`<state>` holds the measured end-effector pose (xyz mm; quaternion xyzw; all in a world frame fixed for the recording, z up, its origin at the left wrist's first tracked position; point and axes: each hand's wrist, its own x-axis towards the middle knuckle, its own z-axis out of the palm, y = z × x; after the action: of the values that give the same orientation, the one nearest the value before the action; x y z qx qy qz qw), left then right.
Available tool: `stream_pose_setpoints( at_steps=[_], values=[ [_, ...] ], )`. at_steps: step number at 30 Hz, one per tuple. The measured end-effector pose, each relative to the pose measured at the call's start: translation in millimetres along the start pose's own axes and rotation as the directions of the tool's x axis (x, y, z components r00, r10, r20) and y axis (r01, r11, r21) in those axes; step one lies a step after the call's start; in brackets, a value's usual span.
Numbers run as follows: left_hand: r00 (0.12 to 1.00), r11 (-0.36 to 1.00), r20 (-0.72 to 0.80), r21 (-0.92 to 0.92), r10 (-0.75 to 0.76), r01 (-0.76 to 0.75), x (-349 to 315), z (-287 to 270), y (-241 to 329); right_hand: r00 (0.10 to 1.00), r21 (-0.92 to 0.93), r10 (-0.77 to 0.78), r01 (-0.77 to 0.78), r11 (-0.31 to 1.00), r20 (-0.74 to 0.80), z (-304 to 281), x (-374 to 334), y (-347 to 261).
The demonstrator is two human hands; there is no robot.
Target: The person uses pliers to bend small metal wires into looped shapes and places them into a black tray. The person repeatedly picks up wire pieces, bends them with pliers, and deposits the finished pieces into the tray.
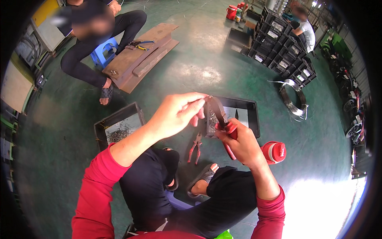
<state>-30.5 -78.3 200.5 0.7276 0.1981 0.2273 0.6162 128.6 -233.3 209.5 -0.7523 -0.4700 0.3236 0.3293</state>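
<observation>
I judge the work to be partway through, with one piece seemingly being dealt with, since the left hand [177, 111] meets the tip of the red-handled pliers [217, 109] over the near edge of the right crate [254, 119]. On my feed the left thumb and forefinger are pressed together at that tip; whether something thin sits between them is too small for me to tell. The right hand [240, 141] is wrapped around the pliers' grips, one of which slants out below the fist. I see a tangle of thin wire bits [117, 134] in the left crate [116, 114] and a greyish heap of small metal pieces [213, 119] in the other, but I can't sort finished from unfinished, so what is left stays uncertain to me. For materials, I have dark, stiff-looking rectangular crates with pale flat bottoms, dull metal on the pliers' long head, and smooth red grips. A spare pair of pliers [195, 148] lies on the glossy green floor [179, 59], its slim handles apart. To the right stand a rounded red jug [274, 152] and, farther off, a silvery looped wire coil [287, 104] with stray ends
</observation>
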Motion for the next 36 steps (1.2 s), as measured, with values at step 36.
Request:
stream_pose_setpoints(
  at_steps=[36],
  values=[
    [0.915, 0.849, 0.391, -0.445, -0.102, 0.284, 7.0, -10.3, -4.6, 0.982, 0.176, -0.045, 0.013, 0.984, 0.181, -1.8, 1.3, 13.4]
  ],
)
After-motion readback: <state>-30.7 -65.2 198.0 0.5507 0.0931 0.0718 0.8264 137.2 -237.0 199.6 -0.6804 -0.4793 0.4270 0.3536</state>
